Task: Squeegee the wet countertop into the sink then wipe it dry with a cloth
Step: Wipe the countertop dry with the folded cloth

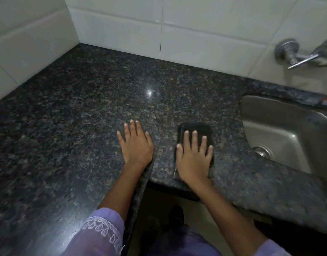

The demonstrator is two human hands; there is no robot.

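Note:
A dark speckled granite countertop (96, 100) fills an L-shaped corner under white tiled walls. A folded dark cloth (196, 129) lies flat on it near the front edge, just left of the steel sink (281, 130). My right hand (194, 154) presses flat on the cloth with fingers spread and straight. My left hand (136, 143) rests flat on the bare counter to the left of the cloth, fingers straight, beside the inner corner of the counter's edge. No squeegee is in view.
A chrome wall tap (292, 52) sticks out of the tiles above the sink. The sink drain (263, 151) shows at the basin's near left. The counter's front edge drops to the floor between my arms. Small droplets glint on the near left counter (70, 224).

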